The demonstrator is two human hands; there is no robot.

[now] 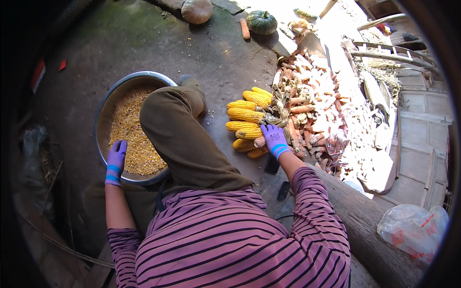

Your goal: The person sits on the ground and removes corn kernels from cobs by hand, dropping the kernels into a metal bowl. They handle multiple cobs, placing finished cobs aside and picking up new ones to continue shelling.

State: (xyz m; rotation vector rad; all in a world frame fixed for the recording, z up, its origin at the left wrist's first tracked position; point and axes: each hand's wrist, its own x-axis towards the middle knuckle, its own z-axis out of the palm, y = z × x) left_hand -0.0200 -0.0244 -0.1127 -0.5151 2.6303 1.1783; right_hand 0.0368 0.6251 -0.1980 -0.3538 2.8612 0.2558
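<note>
My left hand (pixel 117 156), in a purple knit glove with a blue-striped cuff, is at the near left side of a wide metal basin (pixel 102 94). Loose yellow corn kernels (pixel 135 154) fill much of the basin, and the hand shows nothing in its fingers. On the right, my gloved right hand (pixel 274 139) reaches onto a bunch of yellow corn ears (pixel 245 114) tied by their dry husks (pixel 279 111). A bare pinkish corncob (pixel 260 142) pokes out beside that palm; the hand's underside is hidden, so its grip is unclear.
A sunlit heap of shelled corncobs (pixel 306 108) lies beyond my right hand. My bent knee (pixel 162 108) overlaps the basin. Two pumpkins, one tan (pixel 197 10) and one green (pixel 262 22), sit far ahead. A wooden beam (pixel 360 212) and a plastic bag (pixel 414 230) lie right.
</note>
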